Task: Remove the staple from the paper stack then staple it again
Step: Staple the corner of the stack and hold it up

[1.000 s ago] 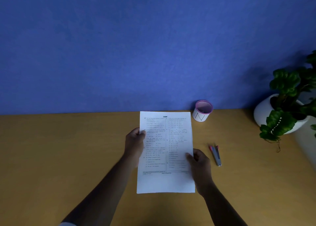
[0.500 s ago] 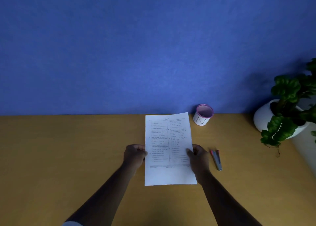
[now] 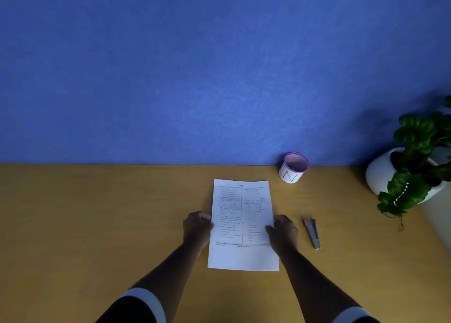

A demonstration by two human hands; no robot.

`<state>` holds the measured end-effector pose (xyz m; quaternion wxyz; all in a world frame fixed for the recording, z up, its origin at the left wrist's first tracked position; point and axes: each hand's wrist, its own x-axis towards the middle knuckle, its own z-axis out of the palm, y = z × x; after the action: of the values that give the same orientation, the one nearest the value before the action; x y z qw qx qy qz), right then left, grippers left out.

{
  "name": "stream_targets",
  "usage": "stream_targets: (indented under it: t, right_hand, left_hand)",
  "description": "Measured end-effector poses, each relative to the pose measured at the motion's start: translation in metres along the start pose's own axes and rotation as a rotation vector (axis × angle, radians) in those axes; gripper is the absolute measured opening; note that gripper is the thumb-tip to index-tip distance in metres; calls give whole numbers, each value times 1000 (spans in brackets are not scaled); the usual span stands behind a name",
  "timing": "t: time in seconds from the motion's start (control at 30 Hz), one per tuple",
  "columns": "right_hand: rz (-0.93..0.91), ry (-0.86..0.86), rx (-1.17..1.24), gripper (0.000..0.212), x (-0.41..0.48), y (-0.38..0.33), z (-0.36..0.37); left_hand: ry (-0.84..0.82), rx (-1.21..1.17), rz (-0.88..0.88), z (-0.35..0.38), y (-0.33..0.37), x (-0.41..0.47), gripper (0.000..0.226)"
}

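Left hand (image 3: 197,227) and right hand (image 3: 284,230) each pinch a side edge of the white printed paper stack (image 3: 242,225), fingers curled

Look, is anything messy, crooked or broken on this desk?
Nothing stands out. The left hand and right hand hold the paper stack straight by its sides; the stapler lies flat beside it; the pink-rimmed cup stands upright.

Paper stack (image 3: 242,225): matt white printed sheets. Table (image 3: 97,225): smooth matt wood-look top. Pot (image 3: 380,173): smooth white. Wall (image 3: 195,66): matt blue.
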<state>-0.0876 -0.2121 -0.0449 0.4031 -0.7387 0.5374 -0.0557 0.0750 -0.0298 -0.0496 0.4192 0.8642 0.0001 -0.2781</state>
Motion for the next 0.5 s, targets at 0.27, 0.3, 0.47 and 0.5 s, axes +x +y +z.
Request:
stream_targets:
  t: [0.27,0.3,0.47,0.5]
  right_hand:
    - [-148,-67,-343,56,-4,-2,4]
    - [-174,-73,-392,58,-8,-2,4]
    - [-359,-112,-623,62,-18,2,6]
    - [-375,-120,-654,61,-20,2,6]
  left_hand:
    - [-43,296,180,13,-1,-5,31]
    - [-58,371,208,14,-3,-7,32]
    - [-111,815,426,15,-15,-17,35]
    - [-134,893,464,14,-17,-21,38]
